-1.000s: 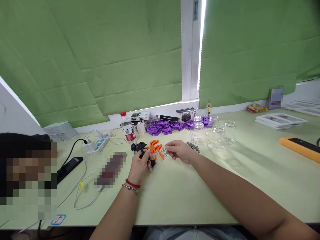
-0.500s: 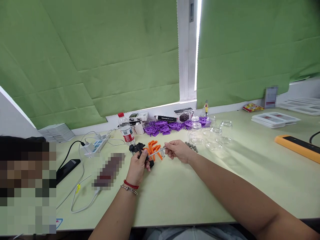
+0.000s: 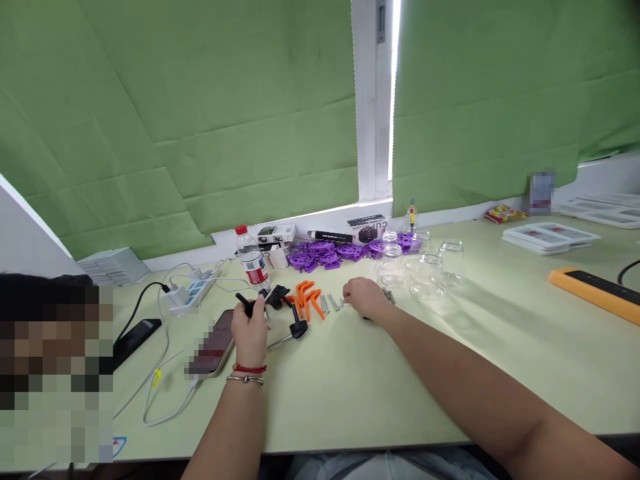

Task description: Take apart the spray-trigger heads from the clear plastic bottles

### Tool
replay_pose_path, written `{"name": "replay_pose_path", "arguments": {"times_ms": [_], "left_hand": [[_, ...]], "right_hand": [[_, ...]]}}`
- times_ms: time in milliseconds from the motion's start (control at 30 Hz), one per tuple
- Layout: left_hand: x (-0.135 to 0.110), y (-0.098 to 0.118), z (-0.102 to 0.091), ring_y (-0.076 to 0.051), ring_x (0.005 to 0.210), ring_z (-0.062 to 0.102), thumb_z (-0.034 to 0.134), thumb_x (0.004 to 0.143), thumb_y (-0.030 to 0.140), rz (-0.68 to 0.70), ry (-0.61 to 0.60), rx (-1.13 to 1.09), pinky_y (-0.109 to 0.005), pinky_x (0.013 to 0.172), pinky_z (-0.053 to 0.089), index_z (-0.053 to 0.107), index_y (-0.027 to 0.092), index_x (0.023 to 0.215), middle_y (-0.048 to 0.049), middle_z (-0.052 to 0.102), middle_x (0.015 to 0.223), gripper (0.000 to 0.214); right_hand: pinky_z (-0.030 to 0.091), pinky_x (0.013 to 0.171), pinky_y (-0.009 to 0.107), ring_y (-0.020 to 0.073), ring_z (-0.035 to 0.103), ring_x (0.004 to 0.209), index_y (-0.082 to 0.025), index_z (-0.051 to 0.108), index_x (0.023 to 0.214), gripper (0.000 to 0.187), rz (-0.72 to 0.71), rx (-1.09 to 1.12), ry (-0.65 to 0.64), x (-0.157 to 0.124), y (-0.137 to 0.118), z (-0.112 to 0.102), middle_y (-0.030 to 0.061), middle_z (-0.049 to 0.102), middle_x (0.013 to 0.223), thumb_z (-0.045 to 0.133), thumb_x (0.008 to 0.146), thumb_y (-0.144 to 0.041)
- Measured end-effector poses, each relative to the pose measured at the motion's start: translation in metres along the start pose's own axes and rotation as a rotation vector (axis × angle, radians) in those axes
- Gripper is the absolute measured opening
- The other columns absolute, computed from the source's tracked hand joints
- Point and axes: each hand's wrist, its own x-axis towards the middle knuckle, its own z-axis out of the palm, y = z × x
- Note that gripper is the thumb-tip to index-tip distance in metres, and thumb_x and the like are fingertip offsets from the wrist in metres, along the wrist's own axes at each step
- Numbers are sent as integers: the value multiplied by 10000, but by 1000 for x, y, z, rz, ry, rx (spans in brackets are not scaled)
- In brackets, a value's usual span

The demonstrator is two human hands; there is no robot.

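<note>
My left hand (image 3: 250,330) is closed around a black plastic part (image 3: 244,304), and a thin metal rod (image 3: 271,292) sticks up beside the fingers. On the table to its right are a black bracket-like part (image 3: 278,297) and a black round-based piece (image 3: 299,328) with a metal rod (image 3: 280,342) near it. My right hand (image 3: 367,298) rests low on the table, fingers curled down at some small metal bits (image 3: 342,303); its fingertips are mostly hidden. Silver screws (image 3: 325,304) and orange angled handles (image 3: 309,300) lie between the hands. Springs (image 3: 389,296) lie just beyond my right hand.
Purple plastic parts (image 3: 325,255) line the back, with a red-capped bottle (image 3: 253,259) to their left. Clear jars (image 3: 429,273) stand at the right. A phone (image 3: 215,347) with a cable lies left; an orange-black bar (image 3: 597,293) lies far right. Another person sits at left.
My hands have moved apart. My right hand has let go of the rod and shifted right to the small parts. My left hand has moved left, and a black round-based piece now lies on the table.
</note>
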Motion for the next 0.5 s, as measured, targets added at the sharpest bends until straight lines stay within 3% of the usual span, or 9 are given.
{"name": "replay_pose_path", "arguments": {"times_ms": [100,233,367,500], "left_hand": [[7,-10,-5,-217,702,608,614,724,483,102,14,404,-332,647,473,543,167,960,-52,623,731,401],[10,-20,-6,-267,868,617,636,720,383,163,-128,698,-355,739,459,534,160,990,-121,650,902,365],[8,-26,-4,-262,890,610,641,697,278,198,-238,816,-332,733,445,543,166,920,-131,635,947,268],[7,-29,-3,-280,869,608,676,632,236,169,-270,699,-360,741,434,559,175,904,-130,632,925,302]], "right_hand": [[360,684,281,197,612,800,-153,692,742,153,-43,-114,-32,2,-3,6,77,698,815,562,754,-73],[346,717,287,210,611,835,-145,701,778,199,-50,-142,-52,3,-5,11,95,694,840,537,745,-36],[344,730,284,212,603,878,-154,707,825,207,-57,-142,-51,2,-4,12,102,689,891,525,781,-67],[353,719,280,206,606,855,-158,706,802,165,-41,-118,-34,0,-2,10,90,692,879,553,781,-100]]}}
